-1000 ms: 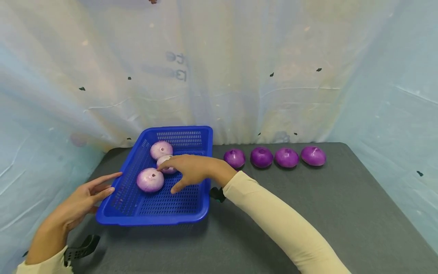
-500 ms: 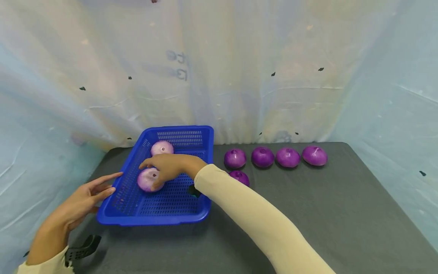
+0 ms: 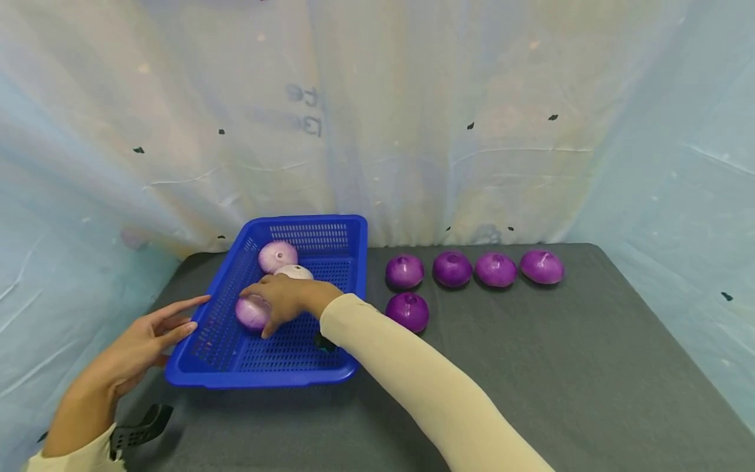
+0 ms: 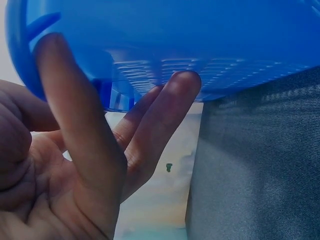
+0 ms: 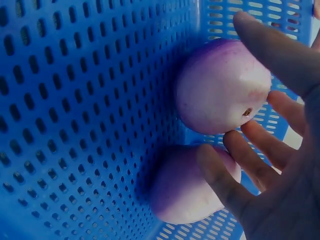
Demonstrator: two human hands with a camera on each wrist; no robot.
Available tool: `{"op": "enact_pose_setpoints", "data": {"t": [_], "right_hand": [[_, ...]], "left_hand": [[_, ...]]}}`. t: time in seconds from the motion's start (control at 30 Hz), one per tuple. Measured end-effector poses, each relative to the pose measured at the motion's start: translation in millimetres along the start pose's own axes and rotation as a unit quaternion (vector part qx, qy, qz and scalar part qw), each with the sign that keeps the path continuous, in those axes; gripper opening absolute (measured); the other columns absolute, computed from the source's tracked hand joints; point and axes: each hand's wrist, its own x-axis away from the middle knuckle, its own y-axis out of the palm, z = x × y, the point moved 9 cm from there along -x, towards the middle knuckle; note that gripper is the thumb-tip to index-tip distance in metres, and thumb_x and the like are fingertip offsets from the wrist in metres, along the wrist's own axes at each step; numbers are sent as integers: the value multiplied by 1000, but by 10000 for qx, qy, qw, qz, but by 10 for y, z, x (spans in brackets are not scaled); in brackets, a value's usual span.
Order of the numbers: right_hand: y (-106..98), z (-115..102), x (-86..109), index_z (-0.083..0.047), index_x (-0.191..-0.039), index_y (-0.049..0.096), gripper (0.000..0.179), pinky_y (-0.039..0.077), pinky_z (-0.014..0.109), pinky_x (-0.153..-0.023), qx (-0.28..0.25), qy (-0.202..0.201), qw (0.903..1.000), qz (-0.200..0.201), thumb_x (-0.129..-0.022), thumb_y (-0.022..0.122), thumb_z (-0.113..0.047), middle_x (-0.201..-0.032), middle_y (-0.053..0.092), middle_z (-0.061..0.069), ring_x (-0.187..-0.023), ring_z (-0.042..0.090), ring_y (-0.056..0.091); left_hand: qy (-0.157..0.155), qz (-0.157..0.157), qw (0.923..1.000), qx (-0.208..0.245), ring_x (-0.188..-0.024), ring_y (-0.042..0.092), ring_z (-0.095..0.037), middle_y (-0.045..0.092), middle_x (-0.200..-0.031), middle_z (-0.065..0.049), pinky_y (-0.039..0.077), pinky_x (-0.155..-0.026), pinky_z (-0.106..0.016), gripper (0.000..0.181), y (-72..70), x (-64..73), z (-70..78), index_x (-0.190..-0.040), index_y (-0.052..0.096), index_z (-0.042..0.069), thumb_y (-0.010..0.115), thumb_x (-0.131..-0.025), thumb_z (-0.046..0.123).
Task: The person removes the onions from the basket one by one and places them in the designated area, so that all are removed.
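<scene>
In the head view, my right hand [image 3: 286, 300] reaches into the blue plastic basket [image 3: 265, 379] over a pale purple onion [image 3: 253, 313]. The right wrist view shows my fairly straight fingers touching the side of this onion [image 5: 220, 90], with the thumb stretched past its top edge. One finger lies across a second onion [image 5: 190, 187] beside it. A pale onion [image 3: 295, 271] and another onion [image 3: 278, 256] lie farther back in the basket. My left hand [image 3: 138, 347] rests against the basket's left side, its fairly straight fingers touching the rim and slotted outer wall [image 4: 215, 65].
Several dark purple onions [image 3: 495, 270] stand in a row at the back of the grey table [image 3: 531, 367]. One more onion [image 3: 407, 312] sits in front of the row's left end. Plastic sheeting [image 3: 377, 164] hangs behind and at both sides.
My right hand has moved left and toward the near onion in the basket, uncovering the pale onion behind it. The lone dark onion on the table shows fully now. My left hand stays put.
</scene>
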Motion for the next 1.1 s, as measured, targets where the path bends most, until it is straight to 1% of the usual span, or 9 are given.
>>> {"op": "enact_pose_setpoints", "data": {"t": [0.1, 0.27, 0.4, 0.53, 0.7, 0.8, 0.9, 1.0, 1.1], "right_hand": [[22, -17, -2, -35, -153, 35, 79, 35, 37, -117, 270, -63, 9996, -80, -86, 76, -43, -155, 40, -4, -141, 14, 38], [108, -81, -27, -35, -153, 35, 85, 36, 29, -113, 286, -177, 9990, -283, -82, 80, -44, -150, 41, -6, -136, 9, 41], [174, -158, -61, -38, -153, 32, 89, 36, 28, -112, 406, -258, 9978, -451, -79, 81, -49, -148, 40, -9, -134, 6, 41], [216, -228, -73, -42, -153, 31, 88, 34, 28, -114, 569, -272, 9961, -613, -81, 79, -51, -150, 37, -12, -136, 5, 39], [189, -243, -62, -38, -154, 32, 86, 31, 29, -118, 1037, -178, 9932, -491, -82, 76, -54, -153, 35, -12, -141, 8, 35], [169, -239, -54, -33, -154, 35, 87, 29, 28, -119, 1509, -197, 9877, -346, -81, 74, -59, -154, 34, -9, -140, 12, 34], [164, -233, -55, -31, -152, 39, 89, 30, 27, -116, 1833, -207, 9826, -199, -78, 74, -65, -151, 36, -6, -136, 14, 36], [187, -221, -61, -38, -152, 37, 88, 33, 29, -114, 1854, -145, 9823, -241, -77, 73, -68, -150, 35, -9, -134, 12, 35], [211, -221, -71, -48, -150, 33, 83, 35, 33, -114, 1664, -143, 9853, -356, -80, 73, -63, -151, 34, -12, -137, 12, 34]], "left_hand": [[34, -35, 10000, 27, -93, 73, -16, 68, -105, 23, 61, -72, -47, 59, 4, 9, 9, -159, 26, 25, 49, -105, 31], [14, -52, 10000, 41, -94, 72, -14, 67, -107, 24, 61, -72, -46, 58, 9, 11, 4, -158, 27, 27, 50, -105, 30], [-13, -32, 10000, 37, -94, 72, -13, 65, -107, 24, 60, -72, -46, 58, 15, 4, -1, -159, 27, 27, 50, -105, 31], [-11, -16, 10000, 31, -93, 72, -14, 65, -108, 22, 60, -71, -45, 57, 12, -6, -12, -158, 28, 28, 50, -106, 30], [-40, -6, 10000, 35, -93, 73, -16, 66, -106, 22, 61, -72, -46, 59, 15, -1, -3, -159, 26, 25, 49, -105, 32], [-27, -10, 10000, 62, -93, 73, -17, 67, -105, 22, 61, -72, -47, 60, 19, 1, 5, -159, 25, 24, 50, -105, 32], [32, -65, 9999, 107, -93, 73, -17, 67, -106, 23, 61, -71, -48, 59, 23, 0, 9, -159, 26, 25, 49, -105, 32], [75, -105, 9998, 181, -93, 73, -17, 67, -107, 24, 61, -71, -48, 57, 20, -1, 12, -159, 27, 27, 49, -106, 30], [103, -168, 9996, 215, -94, 74, -17, 67, -109, 24, 61, -71, -48, 57, 18, 5, 14, -159, 26, 27, 48, -106, 29]]}}
